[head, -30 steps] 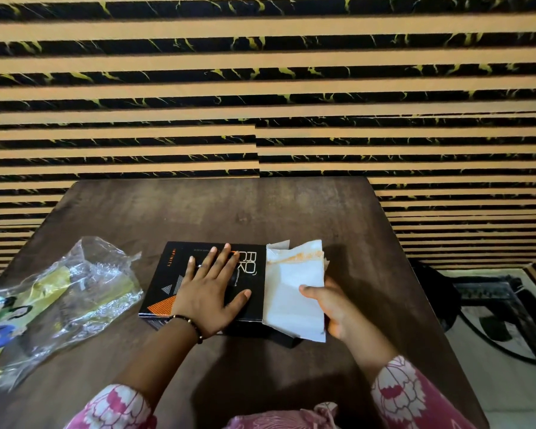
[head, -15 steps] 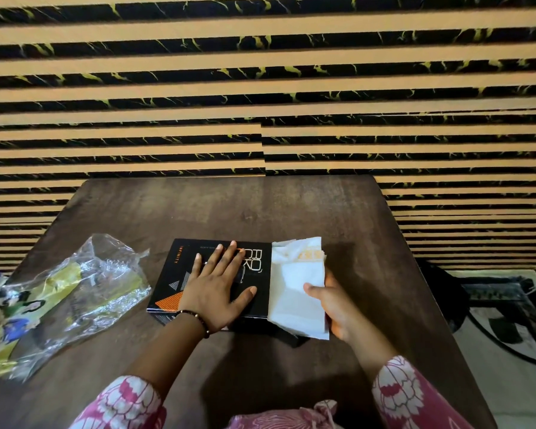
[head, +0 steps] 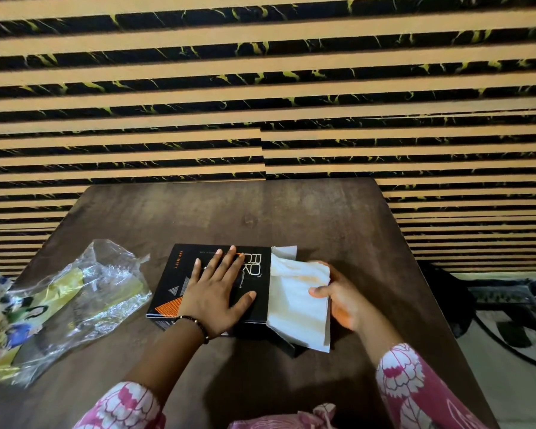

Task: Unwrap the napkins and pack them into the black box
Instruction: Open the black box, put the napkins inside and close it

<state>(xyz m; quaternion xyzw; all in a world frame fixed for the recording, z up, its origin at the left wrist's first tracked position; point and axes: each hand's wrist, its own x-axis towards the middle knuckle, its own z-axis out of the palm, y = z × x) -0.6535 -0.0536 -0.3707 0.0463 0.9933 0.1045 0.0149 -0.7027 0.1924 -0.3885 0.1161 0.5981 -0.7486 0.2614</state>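
The black box [head: 180,274] with an orange triangle and white lettering lies in the middle of the brown table. My left hand [head: 218,292] rests flat on its lid, fingers spread. A stack of white napkins [head: 300,308] sticks out of the box's right end and hides that end. My right hand [head: 342,297] grips the stack's right edge, thumb on top and fingers underneath.
A crumpled clear and yellow plastic wrapper [head: 65,305] lies on the left part of the table [head: 291,218]. A striped wall stands right behind the table's far edge. Beyond the right edge lies a patterned floor mat [head: 514,311].
The napkin stack has slid a little toward the box and its top sheets have bent over. My left hand stays flat on the lid.
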